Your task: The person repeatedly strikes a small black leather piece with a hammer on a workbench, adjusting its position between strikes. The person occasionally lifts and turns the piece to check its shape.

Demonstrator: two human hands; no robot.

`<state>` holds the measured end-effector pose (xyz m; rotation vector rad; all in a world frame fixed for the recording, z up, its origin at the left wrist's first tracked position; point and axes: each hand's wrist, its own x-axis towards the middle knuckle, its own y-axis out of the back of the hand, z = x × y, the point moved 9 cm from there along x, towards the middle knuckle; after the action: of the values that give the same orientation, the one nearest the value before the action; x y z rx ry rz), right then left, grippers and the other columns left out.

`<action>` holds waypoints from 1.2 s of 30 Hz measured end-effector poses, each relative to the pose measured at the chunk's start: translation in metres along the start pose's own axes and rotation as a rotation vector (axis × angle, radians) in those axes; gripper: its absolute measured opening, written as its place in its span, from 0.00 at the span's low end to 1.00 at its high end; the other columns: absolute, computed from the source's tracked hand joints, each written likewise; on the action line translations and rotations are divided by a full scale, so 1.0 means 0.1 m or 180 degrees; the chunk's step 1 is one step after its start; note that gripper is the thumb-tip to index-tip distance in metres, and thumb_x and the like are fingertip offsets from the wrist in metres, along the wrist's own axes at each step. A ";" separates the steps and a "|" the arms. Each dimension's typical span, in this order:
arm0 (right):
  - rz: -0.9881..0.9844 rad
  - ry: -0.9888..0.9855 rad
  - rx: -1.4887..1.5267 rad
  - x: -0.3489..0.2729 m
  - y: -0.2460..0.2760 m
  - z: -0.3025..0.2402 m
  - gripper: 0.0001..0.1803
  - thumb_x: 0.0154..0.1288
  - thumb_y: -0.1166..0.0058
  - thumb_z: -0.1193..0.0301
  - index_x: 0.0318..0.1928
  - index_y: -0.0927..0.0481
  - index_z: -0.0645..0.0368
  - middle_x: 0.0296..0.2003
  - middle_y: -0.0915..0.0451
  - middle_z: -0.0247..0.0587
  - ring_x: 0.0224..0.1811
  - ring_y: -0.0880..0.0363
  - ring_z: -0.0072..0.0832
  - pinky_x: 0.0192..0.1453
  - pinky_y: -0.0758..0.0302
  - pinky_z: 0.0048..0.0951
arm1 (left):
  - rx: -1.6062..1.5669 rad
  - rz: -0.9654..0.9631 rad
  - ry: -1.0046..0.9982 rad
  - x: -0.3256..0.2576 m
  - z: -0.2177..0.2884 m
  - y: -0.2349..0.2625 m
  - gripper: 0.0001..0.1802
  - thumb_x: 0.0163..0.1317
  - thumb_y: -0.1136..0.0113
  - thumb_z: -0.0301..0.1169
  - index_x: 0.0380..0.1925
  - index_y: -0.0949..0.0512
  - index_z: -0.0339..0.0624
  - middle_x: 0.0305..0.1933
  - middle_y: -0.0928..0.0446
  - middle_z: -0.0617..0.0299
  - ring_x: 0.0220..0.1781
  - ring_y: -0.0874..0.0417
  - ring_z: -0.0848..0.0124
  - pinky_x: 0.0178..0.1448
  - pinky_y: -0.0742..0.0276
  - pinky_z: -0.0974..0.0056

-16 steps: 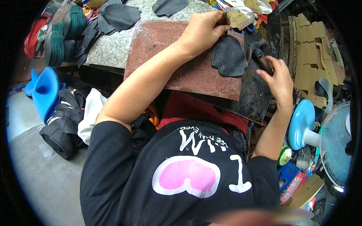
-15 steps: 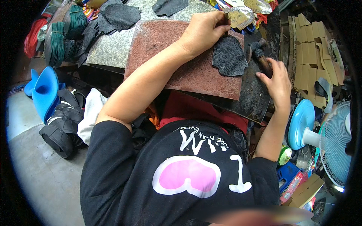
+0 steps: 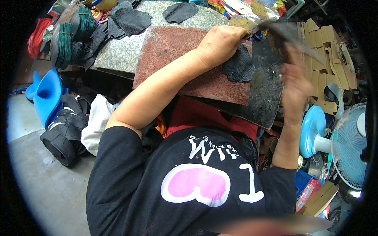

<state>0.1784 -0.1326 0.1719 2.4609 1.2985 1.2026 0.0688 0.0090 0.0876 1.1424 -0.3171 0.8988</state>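
Left hand (image 3: 218, 43) clenched down on the black leather piece (image 3: 239, 67), pinned at the red slab's (image 3: 177, 59) right edge on the desk. Right hand (image 3: 293, 84) has swung up off the dark plate, blurred, gripping a long tool (image 3: 283, 35): a strike looks underway.

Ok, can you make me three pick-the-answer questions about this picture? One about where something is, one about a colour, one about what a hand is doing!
1. Where does the dark leather piece lie?
A. on the red slab
B. on the floor
C. on the fan

2. What colour is the fan?
A. red
B. light blue
C. yellow

3. What is the left hand doing?
A. hanging free
B. pressing on the leather piece
C. holding the fan

Answers: 1 A, it lies on the slab's right end. 2 B, base and cage are light blue. 3 B, the left hand rests on the piece's top edge.
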 end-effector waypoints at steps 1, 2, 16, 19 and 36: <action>-0.0435 0.0033 -0.0574 -0.03 -0.15 0.05 0.20 0.75 0.52 0.65 0.63 0.26 0.55 0.32 0.20 0.36 0.26 0.27 0.17 0.31 0.31 0.18 | -0.0067 0.0030 -0.0018 -0.01 0.01 0.01 0.08 0.61 0.40 0.31 0.37 0.24 0.40 0.32 0.21 0.47 0.37 0.18 0.48 0.40 0.22 0.52; -0.0569 -0.0175 -0.0791 -0.07 -0.17 0.15 0.20 0.74 0.51 0.66 0.64 0.26 0.52 0.33 0.20 0.35 0.26 0.28 0.15 0.31 0.32 0.17 | -0.0133 0.0067 -0.0039 -0.01 0.03 0.02 0.07 0.62 0.40 0.31 0.37 0.23 0.40 0.33 0.21 0.47 0.37 0.18 0.48 0.40 0.22 0.51; -0.0015 -0.0663 -0.1138 -0.35 0.17 0.74 0.19 0.73 0.50 0.60 0.62 0.24 0.42 0.35 0.17 0.38 0.27 0.22 0.25 0.33 0.26 0.29 | -0.0753 0.0058 0.0725 -0.05 -0.28 0.02 0.09 0.63 0.40 0.28 0.40 0.22 0.34 0.34 0.17 0.52 0.36 0.14 0.63 0.42 0.19 0.62; -0.0038 -0.0150 -0.2201 -0.47 0.20 0.89 0.18 0.70 0.47 0.59 0.59 0.22 0.37 0.36 0.17 0.37 0.30 0.19 0.33 0.35 0.25 0.35 | -0.1316 -0.0037 0.1293 -0.08 -0.49 -0.07 0.10 0.65 0.41 0.27 0.42 0.22 0.30 0.35 0.16 0.56 0.37 0.15 0.74 0.42 0.17 0.69; -0.0723 -0.0434 -0.0527 0.00 -0.89 1.15 0.11 0.57 0.35 0.66 0.34 0.16 0.61 0.31 0.19 0.37 0.37 0.25 0.34 0.45 0.28 0.32 | -0.3267 0.1328 0.2057 -0.14 -0.84 0.16 0.07 0.69 0.48 0.27 0.42 0.25 0.35 0.36 0.20 0.58 0.34 0.16 0.73 0.39 0.16 0.69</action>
<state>0.2001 -0.0480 0.0556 2.1711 1.3391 1.0236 0.0300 0.0793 0.0542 -0.1864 -0.4091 1.1971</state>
